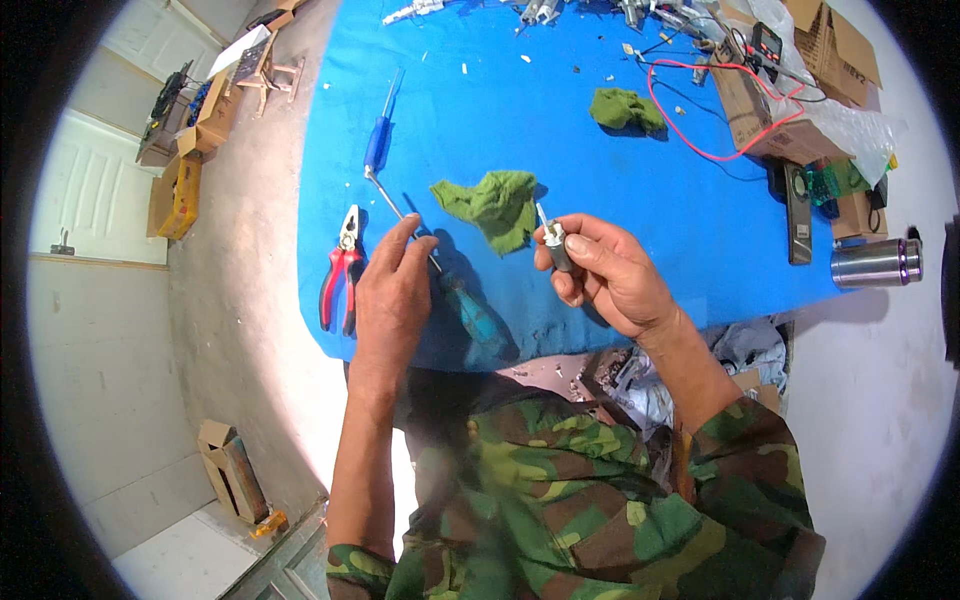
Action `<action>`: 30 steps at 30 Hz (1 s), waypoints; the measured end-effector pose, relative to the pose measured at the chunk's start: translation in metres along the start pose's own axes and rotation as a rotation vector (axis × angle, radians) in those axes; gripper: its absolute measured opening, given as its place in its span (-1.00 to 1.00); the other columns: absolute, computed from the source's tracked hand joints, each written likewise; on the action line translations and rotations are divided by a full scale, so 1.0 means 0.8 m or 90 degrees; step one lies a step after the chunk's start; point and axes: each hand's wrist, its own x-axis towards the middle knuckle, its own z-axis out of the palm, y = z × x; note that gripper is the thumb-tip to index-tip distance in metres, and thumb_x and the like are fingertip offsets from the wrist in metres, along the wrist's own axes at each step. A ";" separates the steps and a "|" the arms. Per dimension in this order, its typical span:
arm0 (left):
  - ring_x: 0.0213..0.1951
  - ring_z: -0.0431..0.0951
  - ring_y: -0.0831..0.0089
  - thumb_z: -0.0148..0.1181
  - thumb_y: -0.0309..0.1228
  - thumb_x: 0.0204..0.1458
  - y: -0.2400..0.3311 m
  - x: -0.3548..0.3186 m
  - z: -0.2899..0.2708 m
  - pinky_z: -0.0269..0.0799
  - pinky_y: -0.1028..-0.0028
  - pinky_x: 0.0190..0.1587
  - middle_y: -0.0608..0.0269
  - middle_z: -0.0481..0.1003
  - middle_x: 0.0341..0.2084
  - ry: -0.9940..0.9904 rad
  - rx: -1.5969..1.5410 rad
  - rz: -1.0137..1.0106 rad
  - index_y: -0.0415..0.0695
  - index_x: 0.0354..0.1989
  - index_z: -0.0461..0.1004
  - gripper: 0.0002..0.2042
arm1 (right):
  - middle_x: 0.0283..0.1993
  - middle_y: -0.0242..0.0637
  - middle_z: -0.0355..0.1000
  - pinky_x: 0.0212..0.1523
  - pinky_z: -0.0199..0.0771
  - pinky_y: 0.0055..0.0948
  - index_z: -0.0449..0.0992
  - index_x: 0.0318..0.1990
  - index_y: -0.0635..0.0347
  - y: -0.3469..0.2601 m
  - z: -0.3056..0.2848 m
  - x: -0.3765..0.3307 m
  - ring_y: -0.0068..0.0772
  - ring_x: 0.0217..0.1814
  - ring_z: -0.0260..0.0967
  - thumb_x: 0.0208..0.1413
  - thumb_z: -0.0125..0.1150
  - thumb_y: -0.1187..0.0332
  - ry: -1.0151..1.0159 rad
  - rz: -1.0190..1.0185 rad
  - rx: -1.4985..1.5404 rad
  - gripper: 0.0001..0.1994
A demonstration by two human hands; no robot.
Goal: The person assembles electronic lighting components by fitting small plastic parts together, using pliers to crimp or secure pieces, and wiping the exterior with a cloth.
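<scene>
My right hand point(615, 270) pinches a small grey cylindrical metal part point(559, 256) between thumb and fingers. A whitish piece and a thin pale pin stick up from its top. My left hand point(394, 295) has its thumb and index fingertips closed on the metal shaft of a screwdriver with a teal handle point(474, 312). Its shaft passes beneath the fingertips. Left of that hand lie pliers with red and black handles point(340, 280). A blue-handled screwdriver point(378, 142) lies farther off. Between my hands, slightly beyond them, a crumpled green cloth point(492, 208) rests on the blue table cover point(560, 110).
A second green cloth point(627, 109) lies at the far right, near a looped red wire point(690, 150). Several metal parts point(540, 12) line the far edge. Cardboard boxes point(745, 105) and a steel flask point(876, 263) stand on the right.
</scene>
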 end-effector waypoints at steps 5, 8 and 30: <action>0.14 0.62 -0.06 0.15 -0.70 0.13 -0.003 0.010 0.005 0.61 0.14 0.14 -0.14 0.55 0.15 -0.026 -0.002 -0.003 -0.22 0.01 0.59 -0.71 | -0.07 -0.30 0.62 -0.32 0.43 -0.57 0.50 0.22 0.27 -0.010 -0.007 0.051 -0.63 -0.30 0.48 0.45 0.15 0.28 -0.076 -0.013 -0.027 -0.68; 0.15 0.61 -0.08 0.20 -0.65 0.19 0.003 0.006 0.002 0.61 0.14 0.14 -0.12 0.54 0.17 -0.001 0.014 -0.022 -0.19 0.07 0.58 -0.71 | -0.07 -0.29 0.63 -0.31 0.45 -0.58 0.52 0.20 0.27 -0.024 -0.004 0.076 -0.63 -0.28 0.50 0.44 0.18 0.26 -0.075 -0.046 -0.149 -0.67; -0.35 0.59 0.31 0.31 -0.31 0.20 -0.028 -0.040 -0.067 0.52 0.38 -0.19 0.16 0.61 -0.32 0.064 -0.170 -0.582 -0.34 -0.09 0.63 -0.70 | -0.19 -0.26 0.60 -0.28 0.54 -0.52 0.46 0.27 0.33 -0.026 -0.002 0.106 -0.58 -0.33 0.48 0.51 -0.01 0.29 -0.147 -0.093 -0.214 -0.64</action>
